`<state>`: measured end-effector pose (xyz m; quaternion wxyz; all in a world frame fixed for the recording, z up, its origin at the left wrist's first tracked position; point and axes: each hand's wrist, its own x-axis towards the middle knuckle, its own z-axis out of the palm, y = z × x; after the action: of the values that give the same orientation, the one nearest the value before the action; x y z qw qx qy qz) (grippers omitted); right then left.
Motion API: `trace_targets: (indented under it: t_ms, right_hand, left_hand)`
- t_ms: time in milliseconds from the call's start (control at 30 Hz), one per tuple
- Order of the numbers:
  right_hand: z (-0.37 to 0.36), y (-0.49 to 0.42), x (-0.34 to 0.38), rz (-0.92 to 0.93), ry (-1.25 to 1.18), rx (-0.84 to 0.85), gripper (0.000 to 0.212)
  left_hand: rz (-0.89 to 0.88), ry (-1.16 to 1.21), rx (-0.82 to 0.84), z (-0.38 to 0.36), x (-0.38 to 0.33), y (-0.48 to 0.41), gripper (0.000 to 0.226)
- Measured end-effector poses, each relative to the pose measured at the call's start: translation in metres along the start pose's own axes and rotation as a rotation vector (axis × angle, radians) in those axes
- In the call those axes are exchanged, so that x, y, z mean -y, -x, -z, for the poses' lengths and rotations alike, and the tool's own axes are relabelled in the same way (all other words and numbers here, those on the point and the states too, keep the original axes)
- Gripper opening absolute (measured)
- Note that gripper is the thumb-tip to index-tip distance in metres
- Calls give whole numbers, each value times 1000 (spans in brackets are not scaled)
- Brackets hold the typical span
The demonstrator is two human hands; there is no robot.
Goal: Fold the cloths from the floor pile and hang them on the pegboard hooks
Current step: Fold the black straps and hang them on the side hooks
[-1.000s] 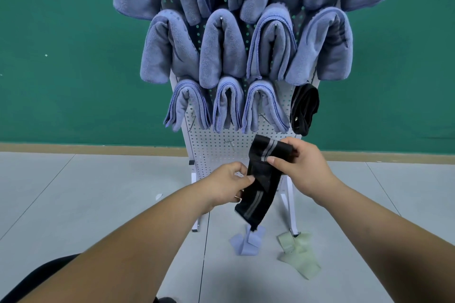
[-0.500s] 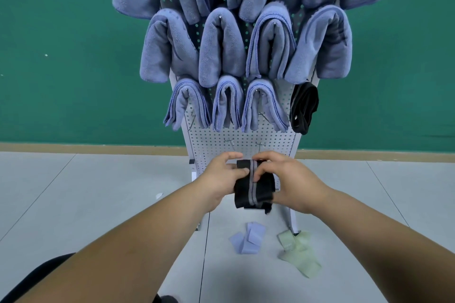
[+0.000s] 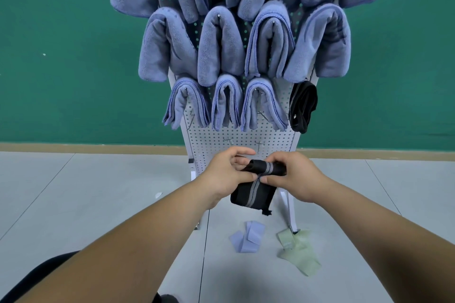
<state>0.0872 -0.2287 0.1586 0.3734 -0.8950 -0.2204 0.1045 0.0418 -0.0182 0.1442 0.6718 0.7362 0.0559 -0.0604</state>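
Note:
I hold a black cloth with grey stripes [image 3: 253,195] folded over in front of the white pegboard [image 3: 236,142]. My left hand [image 3: 226,176] pinches its left side and my right hand [image 3: 295,177] pinches its right side at the fold; the lower part hangs down. Bare hooks [image 3: 258,144] stick out of the board just above my hands. Several folded blue cloths [image 3: 225,103] hang on the upper rows, and a black cloth [image 3: 303,106] hangs at the right end of the lowest filled row.
On the grey floor below lie a small lilac cloth [image 3: 247,236] and a pale green cloth [image 3: 299,252], next to the pegboard's white leg [image 3: 291,214]. A green wall stands behind. A dark object [image 3: 37,273] sits at the bottom left.
The black cloth hung long from my right hand; I have doubled it over and now hold the short fold with both hands, a little lower and closer to the pegboard.

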Motion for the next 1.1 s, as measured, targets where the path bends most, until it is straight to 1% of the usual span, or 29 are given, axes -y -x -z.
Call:
trace_targets:
  t_ms: [67,133,200,233,300,433,533,633,767,833,900,967,1067,1100]
  right_hand:
    - [4,0,-1,-8,-112,33,15]
    - [9,1,-1,-19,-211,60,11]
    - [13,3,-3,-44,-294,88,11]
    - [15,3,-3,-61,-328,98,12]
    - [15,3,-5,-88,-381,116,13]
    - [10,4,1,-107,-494,129,23]
    - [6,6,10,-72,-457,68,26]
    - [7,4,10,-85,-475,11,23]
    - [14,4,7,-86,-448,-36,18]
    - [15,4,6,-85,-422,-74,20]
    - [14,3,5,-64,-377,-120,22]
    - [13,2,5,-21,-303,-185,26]
    - [10,4,9,48,-86,-234,38]
    - [8,5,10,73,-24,-231,41]
  left_hand:
    - [42,-49,31,1,3,0,43]
    - [111,-102,121,5,4,1,39]
    - [182,-161,228,9,5,5,38]
    - [201,-179,253,10,5,6,37]
    - [196,-173,245,12,6,5,34]
    - [153,-125,181,10,4,5,18]
    - [134,-109,158,7,0,8,18]
    - [143,-102,144,5,-4,11,28]
    - [294,-114,305,7,-7,15,36]
    - [314,-120,336,6,-4,15,35]
    - [299,-48,267,2,0,14,32]
    - [307,67,156,-3,1,12,30]
    - [348,255,41,-5,-4,9,23]
    - [366,319,20,-5,-7,8,27]
